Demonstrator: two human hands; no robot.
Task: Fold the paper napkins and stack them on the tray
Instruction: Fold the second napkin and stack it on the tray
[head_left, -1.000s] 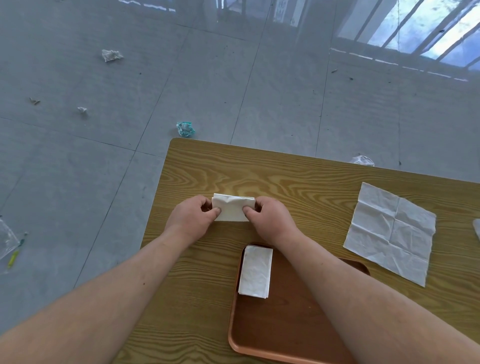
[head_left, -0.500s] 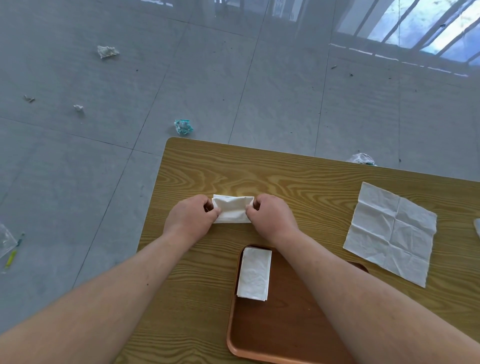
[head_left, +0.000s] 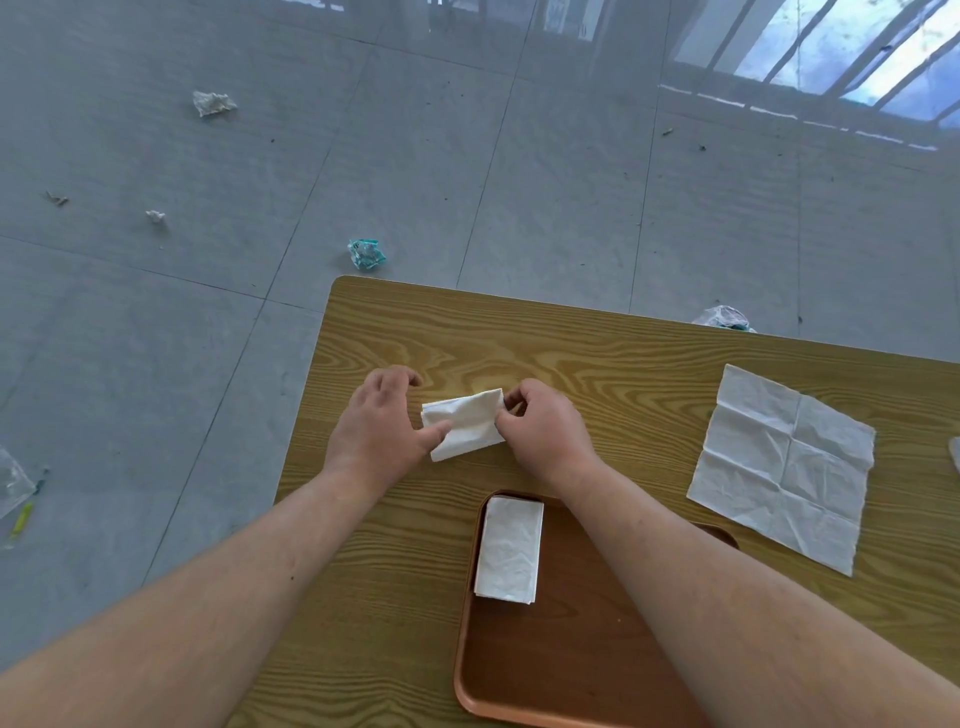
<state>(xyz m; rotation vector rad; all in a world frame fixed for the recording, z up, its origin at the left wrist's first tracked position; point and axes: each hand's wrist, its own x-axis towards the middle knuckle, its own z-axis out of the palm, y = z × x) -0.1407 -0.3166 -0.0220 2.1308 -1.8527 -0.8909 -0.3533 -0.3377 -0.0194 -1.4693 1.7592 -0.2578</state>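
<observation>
Folded white paper napkin (head_left: 467, 423) at frame centre over the yellow wood-grain table (head_left: 467, 338), long axis left to right, right end tipped higher. Left hand (head_left: 379, 426) at its left end: thumb on the paper, fingers loose. Right hand (head_left: 545, 431) pinching the right short edge. Below, brown rounded tray (head_left: 587, 675) holding a folded white stack (head_left: 509, 551) lying top to bottom, crosswise to the held one; quarter turn probably needed.

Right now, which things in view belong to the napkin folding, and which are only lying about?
For the job: half-folded napkin, pinched by the right hand and touched by the left hand; folded napkin on the tray; flat napkin.
Lying about: crumpled paper, teal wrapper, clear wrapper, all on the floor.
</observation>
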